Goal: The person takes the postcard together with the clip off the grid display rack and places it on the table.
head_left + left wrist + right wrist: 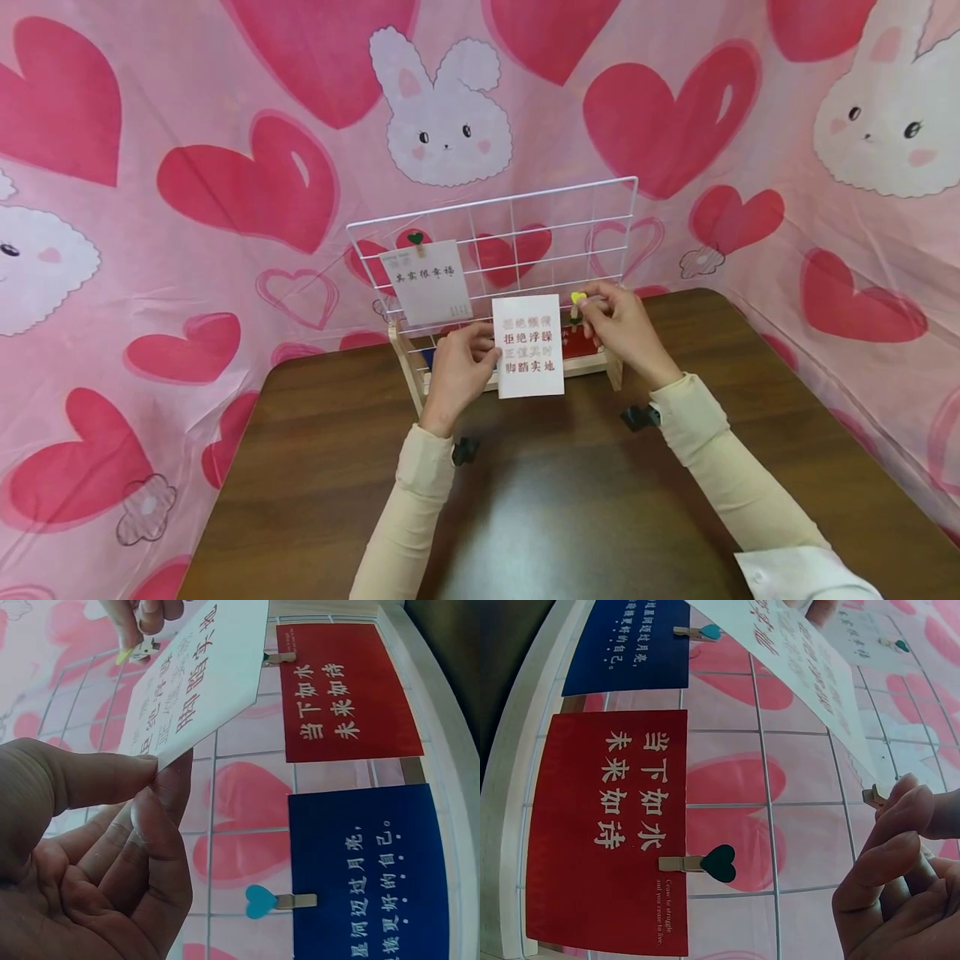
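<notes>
A white card with rows of red characters (528, 383) is upright in front of the wire grid rack (491, 202). My left hand (461, 371) pinches its left edge between thumb and fingers. At the card's right, my right hand (626, 329) pinches a small wooden clothespin (873, 796) topped by a yellow heart (577, 297). In the right wrist view the clothespin's tip is right by the card's corner. Low on the rack, a red card (607, 900) and a blue card (322, 877) hang from heart-topped clothespins.
A white card with black characters (431, 300) hangs at the rack's upper left under a green-heart clothespin (416, 240). The rack has a pale wooden base and stands toward the back of the brown table (315, 467). Behind is a pink heart-and-rabbit cloth (562, 125).
</notes>
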A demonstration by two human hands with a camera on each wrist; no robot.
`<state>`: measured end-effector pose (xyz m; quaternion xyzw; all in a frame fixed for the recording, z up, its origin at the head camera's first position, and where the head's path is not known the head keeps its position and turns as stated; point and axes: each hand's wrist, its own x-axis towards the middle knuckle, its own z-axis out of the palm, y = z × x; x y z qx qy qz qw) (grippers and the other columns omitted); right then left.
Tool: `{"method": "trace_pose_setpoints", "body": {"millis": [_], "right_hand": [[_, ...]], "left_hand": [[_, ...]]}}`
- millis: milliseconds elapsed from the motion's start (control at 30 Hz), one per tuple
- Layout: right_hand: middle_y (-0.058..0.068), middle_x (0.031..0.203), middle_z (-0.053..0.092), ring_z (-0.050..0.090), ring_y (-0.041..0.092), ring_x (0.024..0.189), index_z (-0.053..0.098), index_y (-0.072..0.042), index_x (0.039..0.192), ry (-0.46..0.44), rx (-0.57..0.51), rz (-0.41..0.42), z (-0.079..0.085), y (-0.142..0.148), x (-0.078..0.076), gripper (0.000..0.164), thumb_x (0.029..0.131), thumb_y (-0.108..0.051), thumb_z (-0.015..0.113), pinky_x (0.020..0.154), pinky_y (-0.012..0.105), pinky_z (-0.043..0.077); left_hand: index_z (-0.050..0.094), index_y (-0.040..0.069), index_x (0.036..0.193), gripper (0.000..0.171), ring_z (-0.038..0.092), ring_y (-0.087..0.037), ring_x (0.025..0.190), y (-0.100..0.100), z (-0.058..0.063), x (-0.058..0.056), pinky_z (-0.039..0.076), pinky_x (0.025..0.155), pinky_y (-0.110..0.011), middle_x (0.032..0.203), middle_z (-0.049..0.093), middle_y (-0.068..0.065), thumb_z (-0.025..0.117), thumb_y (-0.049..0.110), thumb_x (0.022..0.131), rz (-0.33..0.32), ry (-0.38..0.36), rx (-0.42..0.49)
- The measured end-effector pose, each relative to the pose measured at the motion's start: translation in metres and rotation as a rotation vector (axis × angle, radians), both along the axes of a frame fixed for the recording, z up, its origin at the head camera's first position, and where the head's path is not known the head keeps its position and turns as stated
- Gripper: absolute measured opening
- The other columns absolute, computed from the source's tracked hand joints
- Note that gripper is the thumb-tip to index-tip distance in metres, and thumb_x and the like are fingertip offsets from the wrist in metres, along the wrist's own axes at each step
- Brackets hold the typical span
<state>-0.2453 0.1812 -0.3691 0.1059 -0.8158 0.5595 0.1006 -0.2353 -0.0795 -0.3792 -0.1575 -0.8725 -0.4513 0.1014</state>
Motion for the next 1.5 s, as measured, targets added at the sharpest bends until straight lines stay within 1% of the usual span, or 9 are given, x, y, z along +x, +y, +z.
{"method": "trace_pose_setpoints", "body": {"millis": [167, 333, 567, 800, 1100, 1233, 1367, 1500], "right_hand": [[0.003, 0.064, 0.058, 0.054, 0.013, 0.050, 0.065, 0.003, 0.116, -0.002, 0.000, 0.004, -0.002, -0.001, 0.001, 0.021, 0.106, -0.014, 0.057, 0.048, 0.026, 0.050], [0.003, 0.063, 0.059, 0.055, 0.017, 0.049, 0.065, 0.001, 0.121, -0.015, 0.013, 0.002, -0.005, -0.002, 0.002, 0.023, 0.107, -0.015, 0.057, 0.047, 0.026, 0.048], [0.004, 0.065, 0.059, 0.053, 0.011, 0.050, 0.065, 0.003, 0.123, -0.037, 0.019, 0.009, -0.009, -0.003, 0.001, 0.026, 0.107, -0.016, 0.055, 0.046, 0.024, 0.045], [0.002, 0.063, 0.058, 0.053, 0.013, 0.050, 0.065, 0.002, 0.117, -0.038, 0.028, 0.007, -0.013, -0.004, 0.001, 0.022, 0.107, -0.015, 0.056, 0.045, 0.024, 0.041], [0.000, 0.062, 0.057, 0.052, 0.008, 0.048, 0.063, 0.006, 0.117, -0.036, 0.017, 0.024, -0.021, -0.007, 0.001, 0.022, 0.106, -0.011, 0.055, 0.046, 0.023, 0.045], [0.000, 0.062, 0.057, 0.051, 0.009, 0.049, 0.064, 0.005, 0.116, -0.055, 0.013, 0.019, -0.024, -0.008, 0.002, 0.021, 0.106, -0.012, 0.055, 0.047, 0.023, 0.045], [0.001, 0.063, 0.056, 0.051, 0.008, 0.050, 0.063, 0.005, 0.118, -0.072, 0.004, 0.022, -0.027, -0.009, 0.002, 0.023, 0.107, -0.014, 0.055, 0.047, 0.024, 0.045], [0.001, 0.064, 0.056, 0.051, 0.008, 0.050, 0.063, 0.006, 0.121, -0.078, 0.004, 0.040, -0.030, -0.009, 0.002, 0.026, 0.107, -0.014, 0.055, 0.047, 0.024, 0.045]], "left_hand": [[0.074, 0.001, 0.121, 0.029, 0.080, -0.023, 0.082, -0.004, -0.005, 0.003, 0.064, 0.075, -0.039, 0.097, 0.082, -0.013, 0.073, 0.006, 0.093, 0.010, -0.022, -0.007], [0.073, 0.001, 0.121, 0.029, 0.079, -0.022, 0.082, -0.007, -0.010, 0.004, 0.063, 0.074, -0.037, 0.097, 0.082, -0.012, 0.074, 0.006, 0.092, 0.016, -0.030, -0.004], [0.073, -0.001, 0.120, 0.029, 0.080, -0.023, 0.082, -0.012, -0.013, 0.007, 0.063, 0.073, -0.038, 0.096, 0.082, -0.014, 0.074, 0.005, 0.092, 0.023, -0.039, -0.003], [0.073, -0.002, 0.119, 0.027, 0.079, -0.023, 0.082, -0.017, -0.016, 0.009, 0.063, 0.072, -0.037, 0.096, 0.081, -0.015, 0.074, 0.005, 0.092, 0.028, -0.055, -0.004], [0.073, -0.003, 0.117, 0.027, 0.079, -0.023, 0.081, -0.024, -0.022, 0.012, 0.064, 0.071, -0.036, 0.095, 0.081, -0.016, 0.073, 0.004, 0.091, 0.029, -0.073, -0.013], [0.073, -0.004, 0.116, 0.026, 0.079, -0.023, 0.080, -0.028, -0.024, 0.013, 0.063, 0.070, -0.034, 0.094, 0.081, -0.016, 0.073, 0.003, 0.091, 0.036, -0.074, -0.022], [0.073, -0.004, 0.116, 0.026, 0.079, -0.023, 0.080, -0.031, -0.026, 0.015, 0.061, 0.068, -0.032, 0.095, 0.081, -0.016, 0.074, 0.003, 0.091, 0.047, -0.072, -0.043], [0.073, -0.003, 0.117, 0.027, 0.078, -0.023, 0.082, -0.034, -0.028, 0.016, 0.060, 0.070, -0.033, 0.097, 0.081, -0.015, 0.074, 0.005, 0.091, 0.054, -0.098, -0.045]]}}
